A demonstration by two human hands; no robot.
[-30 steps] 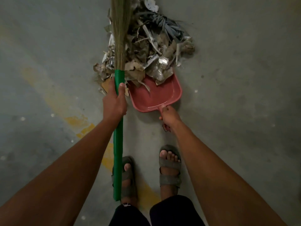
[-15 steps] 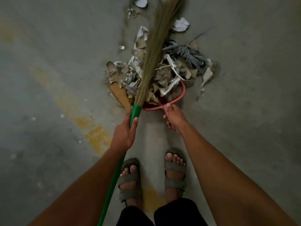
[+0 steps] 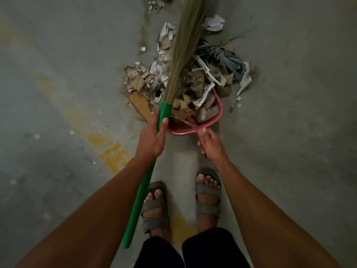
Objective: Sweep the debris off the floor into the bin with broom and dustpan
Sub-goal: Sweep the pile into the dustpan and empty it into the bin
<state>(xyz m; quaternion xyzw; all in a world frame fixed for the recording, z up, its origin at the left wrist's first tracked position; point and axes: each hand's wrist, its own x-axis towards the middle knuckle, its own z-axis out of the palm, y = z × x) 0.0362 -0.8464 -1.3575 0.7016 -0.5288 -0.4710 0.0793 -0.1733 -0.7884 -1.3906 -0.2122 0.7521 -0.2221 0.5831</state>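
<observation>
More debris (image 3: 190, 89) now fills the dustpan (image 3: 217, 115), hands gripping broom (image 3: 164, 113) and dustpan handle.

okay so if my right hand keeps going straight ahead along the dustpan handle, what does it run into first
Probably the red dustpan itself: your right hand grips its handle, pointing up-left at the pan's back wall, with the heaped paper and cardboard debris just beyond.

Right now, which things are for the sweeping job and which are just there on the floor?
For the job:
- broom, held by the left hand
- red dustpan, held by the right hand
- debris pile
- crumpled paper

Just there:
- yellow paint marks on the concrete floor
- sandals
</observation>
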